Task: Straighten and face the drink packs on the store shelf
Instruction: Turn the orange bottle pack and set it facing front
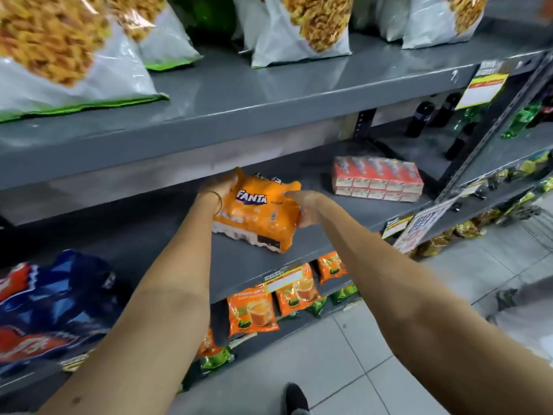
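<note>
Reaching onto the middle shelf, both hands hold an orange Fanta drink pack near the picture's centre. At about 9 o'clock of the pack, the left hand grips its upper corner; the finger position cannot be told. At 3 o'clock, the right hand has its fingers curled round the pack's edge. The pack is seen tilted, close to the shelf's front lip; the slack wrap could slip and the pack could fall. A red carton pack lies well apart at 2 o'clock.
</note>
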